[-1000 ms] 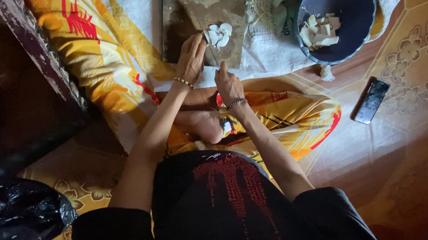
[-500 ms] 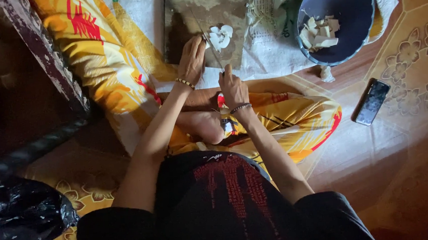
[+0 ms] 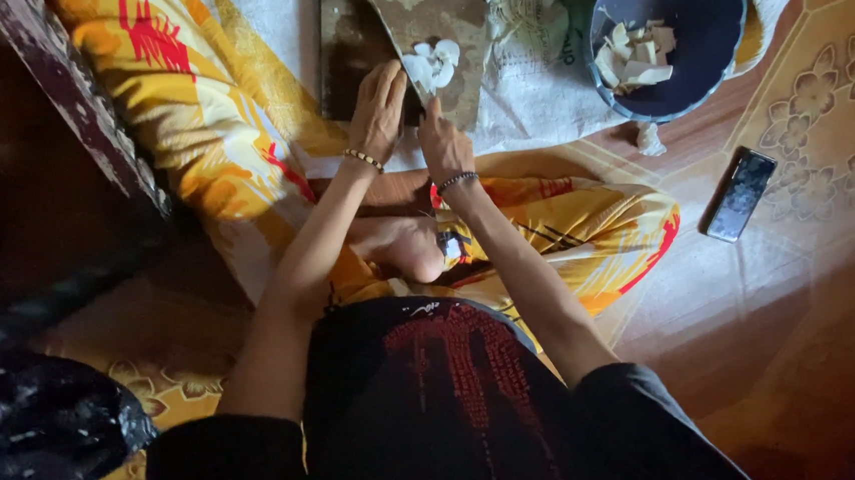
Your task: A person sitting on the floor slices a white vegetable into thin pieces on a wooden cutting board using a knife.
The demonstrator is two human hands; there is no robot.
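Both hands, the left hand [image 3: 379, 113] and right hand [image 3: 444, 147], lay at the white pieces [image 3: 434, 64] on the brown board [image 3: 442, 18] near top centre; whether their fingers pinched anything, I cannot tell. A dark bowl [image 3: 702, 10] of pieces stood at upper right, a phone [image 3: 739, 194] lay on the floor.

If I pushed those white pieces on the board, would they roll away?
Probably not. The white pieces look thin and flat, so they would likely slide rather than roll. They seem light and may break easily. Both the left hand and the right hand work beside them.
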